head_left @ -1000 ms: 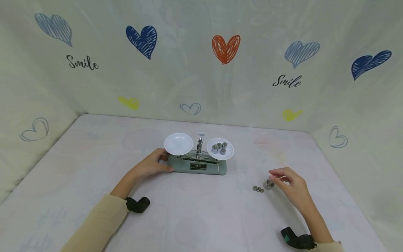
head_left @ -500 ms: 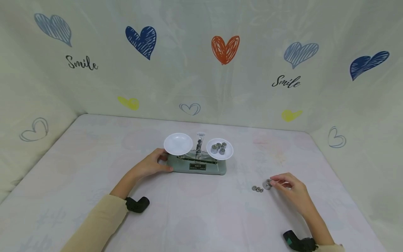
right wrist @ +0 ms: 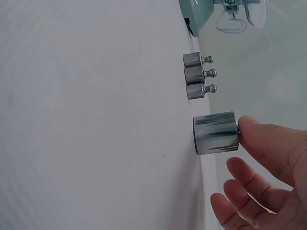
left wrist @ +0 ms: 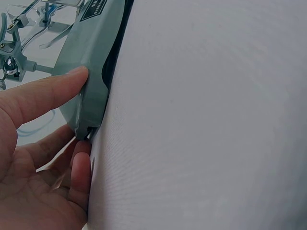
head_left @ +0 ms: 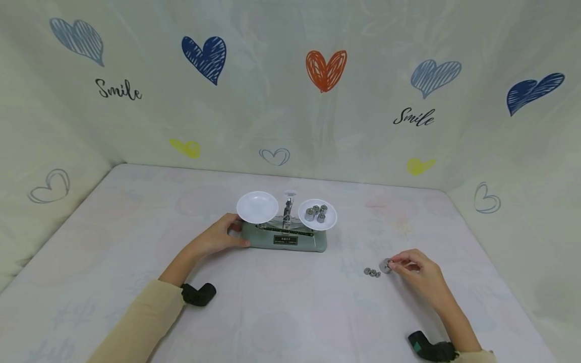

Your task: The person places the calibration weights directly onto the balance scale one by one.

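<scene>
A green-based balance scale (head_left: pixel 284 242) with two white pans stands at the middle of the table. My left hand (head_left: pixel 217 234) grips the left end of its base, the thumb on the front face and the fingers at the end, as the left wrist view shows closely. Off to the right, my right hand (head_left: pixel 419 275) pinches the top of a large cylindrical metal weight (right wrist: pixel 216 133); the knob is mostly hidden by the thumb. Beside that weight, three small knobbed weights (right wrist: pixel 194 74) stand in a row on the table.
Several metal weights (head_left: pixel 321 218) sit in the scale's right pan (head_left: pixel 333 219). Nothing lies in the left pan (head_left: pixel 257 206). A pale cloth with printed hearts (head_left: pixel 326 70) hangs behind the white table (head_left: pixel 290 312).
My right hand has lowered slightly, and its fingertips have come from above the large weight onto its top. My left hand and the scale have stayed in place.
</scene>
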The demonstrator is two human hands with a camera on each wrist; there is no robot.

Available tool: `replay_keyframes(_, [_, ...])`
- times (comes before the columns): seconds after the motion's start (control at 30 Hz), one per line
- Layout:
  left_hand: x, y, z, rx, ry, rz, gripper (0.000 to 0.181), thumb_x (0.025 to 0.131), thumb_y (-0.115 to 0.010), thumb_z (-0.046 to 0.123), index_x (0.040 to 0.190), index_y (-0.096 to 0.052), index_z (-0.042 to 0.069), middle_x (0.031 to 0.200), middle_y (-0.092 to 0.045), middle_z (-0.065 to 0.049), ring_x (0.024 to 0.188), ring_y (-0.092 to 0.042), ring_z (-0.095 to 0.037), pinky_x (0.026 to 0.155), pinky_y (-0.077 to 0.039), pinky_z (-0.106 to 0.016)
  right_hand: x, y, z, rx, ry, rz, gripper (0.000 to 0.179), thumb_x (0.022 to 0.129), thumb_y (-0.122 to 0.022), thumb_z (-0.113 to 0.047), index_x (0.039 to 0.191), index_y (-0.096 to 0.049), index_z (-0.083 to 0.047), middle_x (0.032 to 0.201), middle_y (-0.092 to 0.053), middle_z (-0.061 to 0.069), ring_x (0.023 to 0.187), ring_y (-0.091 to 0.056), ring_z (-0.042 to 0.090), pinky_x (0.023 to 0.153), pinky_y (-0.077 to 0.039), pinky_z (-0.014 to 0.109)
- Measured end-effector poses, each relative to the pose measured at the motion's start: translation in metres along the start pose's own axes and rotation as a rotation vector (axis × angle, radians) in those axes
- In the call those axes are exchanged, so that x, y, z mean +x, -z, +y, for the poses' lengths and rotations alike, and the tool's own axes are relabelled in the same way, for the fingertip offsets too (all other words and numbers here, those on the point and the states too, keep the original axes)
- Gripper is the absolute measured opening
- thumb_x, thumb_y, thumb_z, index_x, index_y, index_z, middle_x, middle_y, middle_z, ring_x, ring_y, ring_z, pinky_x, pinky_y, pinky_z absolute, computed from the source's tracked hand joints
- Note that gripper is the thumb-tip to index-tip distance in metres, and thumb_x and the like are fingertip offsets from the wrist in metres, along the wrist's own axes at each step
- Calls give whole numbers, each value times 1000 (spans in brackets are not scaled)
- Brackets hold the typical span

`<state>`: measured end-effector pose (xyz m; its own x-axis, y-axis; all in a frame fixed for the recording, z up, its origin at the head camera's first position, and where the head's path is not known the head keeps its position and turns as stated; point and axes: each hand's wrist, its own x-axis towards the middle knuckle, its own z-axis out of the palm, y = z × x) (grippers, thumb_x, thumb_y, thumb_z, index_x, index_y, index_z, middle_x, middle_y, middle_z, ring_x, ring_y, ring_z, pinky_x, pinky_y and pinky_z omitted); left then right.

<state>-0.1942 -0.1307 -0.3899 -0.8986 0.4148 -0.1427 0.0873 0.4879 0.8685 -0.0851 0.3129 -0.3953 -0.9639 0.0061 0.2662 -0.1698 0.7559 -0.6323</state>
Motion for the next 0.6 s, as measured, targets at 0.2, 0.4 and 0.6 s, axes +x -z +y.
replay_keyframes(0.2, [0,0,0,-4,15,-2,73,76,-75,13,135,-37,-5,133,-38,-25,120,-41,-40,97,-37,-54,2,-1,2,-32,56,33,6,80,-72,-9,84,-68,-9,89,-60,-1,82,-48,-8,69,-43,10])
replay_keyframes(0.4, [-1,0,0,-7,18,-7,73,76,-75,13,135,-37,-5,133,-38,-25,119,-41,-40,97,-37,-53,3,-1,-4,-55,77,38,8,77,-73,-6,83,-69,-10,91,-60,2,85,-45,-9,70,-43,10])
replay_keyframes(0.6, [-1,0,1,-3,19,-7,73,77,-75,14,135,-36,-5,133,-38,-25,119,-41,-39,97,-38,-52,8,-1,-12,-76,128,57,10,77,-73,-5,82,-69,-12,90,-60,1,87,-43,-11,70,-42,11])
